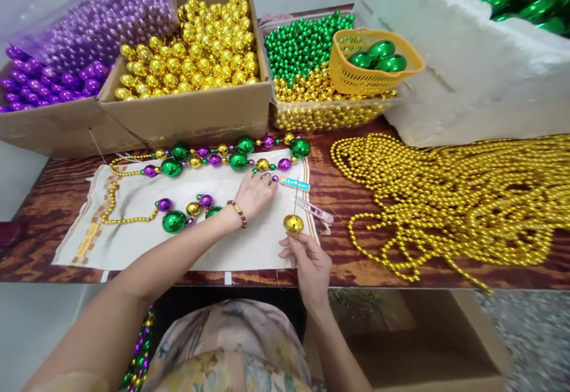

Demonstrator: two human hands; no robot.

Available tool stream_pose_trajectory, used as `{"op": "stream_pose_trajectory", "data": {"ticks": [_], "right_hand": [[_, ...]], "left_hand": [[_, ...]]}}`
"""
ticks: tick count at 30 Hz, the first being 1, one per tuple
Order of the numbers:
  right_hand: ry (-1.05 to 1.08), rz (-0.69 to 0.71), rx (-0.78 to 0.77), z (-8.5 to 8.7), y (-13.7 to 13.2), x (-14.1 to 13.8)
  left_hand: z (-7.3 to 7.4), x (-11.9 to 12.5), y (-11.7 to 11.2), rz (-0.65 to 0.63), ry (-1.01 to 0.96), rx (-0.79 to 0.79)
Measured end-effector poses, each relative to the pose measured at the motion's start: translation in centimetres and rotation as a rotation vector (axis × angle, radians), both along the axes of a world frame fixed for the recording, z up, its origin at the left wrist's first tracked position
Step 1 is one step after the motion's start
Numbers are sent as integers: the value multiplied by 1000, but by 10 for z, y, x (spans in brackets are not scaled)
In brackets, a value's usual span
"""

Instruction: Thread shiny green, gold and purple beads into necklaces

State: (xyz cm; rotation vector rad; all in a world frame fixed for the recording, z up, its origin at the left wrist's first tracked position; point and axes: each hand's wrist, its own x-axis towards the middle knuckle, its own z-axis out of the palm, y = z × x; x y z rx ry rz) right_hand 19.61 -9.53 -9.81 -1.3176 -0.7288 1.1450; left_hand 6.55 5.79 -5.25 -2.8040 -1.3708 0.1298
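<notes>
My right hand (310, 267) is closed, thumb and fingers pinching at the underside of a round gold bead (293, 224). A thin needle (297, 193) stands up out of that bead. Palm down on the white cloth (133, 249), my left hand (256, 196) has its fingers bent and drawn together among small beads; what they grip is hidden. At their tips lies a small purple bead (275, 178). A partly strung necklace (173, 221) of green, purple and gold beads loops across the cloth, partly behind my left forearm. Pink-handled snips (318, 209) lie right of the needle.
Along the back stand a carton of purple beads (53, 86), a carton of gold beads (196, 47) and a clear tub (285, 107) bearing a yellow basket (376, 68). A white foam box (481, 83) stands right, behind heaped gold bead strands (467, 202). Below is an open carton (418, 344).
</notes>
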Motion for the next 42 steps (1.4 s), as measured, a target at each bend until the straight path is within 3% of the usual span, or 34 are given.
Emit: {"op": "stream_pose_trajectory", "data": {"ticks": [6, 9, 12, 17, 21, 26, 33, 35, 38, 40, 42], "right_hand": [[2, -9, 10, -3, 0, -1], [-25, 4, 8, -3, 2, 0], [-36, 7, 16, -5, 2, 0], [-41, 19, 24, -8, 1, 1], [-57, 34, 34, -6, 1, 1], [-42, 46, 24, -1, 1, 1], [-76, 118, 64, 1, -5, 1], [-72, 101, 59, 1, -5, 1], [-60, 48, 26, 0, -4, 0], [-60, 26, 1, 0, -3, 0], [-65, 24, -13, 0, -2, 0]], "left_hand": [[1, -4, -4, 27, -37, -32], [9, -13, -7, 101, -217, -116], [17, -24, -7, 236, -654, -279], [26, -43, -10, 618, -1568, -793], [29, -52, -19, 753, -1822, -1048], [25, -51, -30, 771, -1893, -1168], [24, -48, -36, 798, -1911, -1170], [23, -50, -34, 799, -1872, -1104], [20, -57, -24, 732, -1564, -762], [17, -62, -14, 620, -1158, -462], [15, -65, -5, 510, -758, -263]]}}
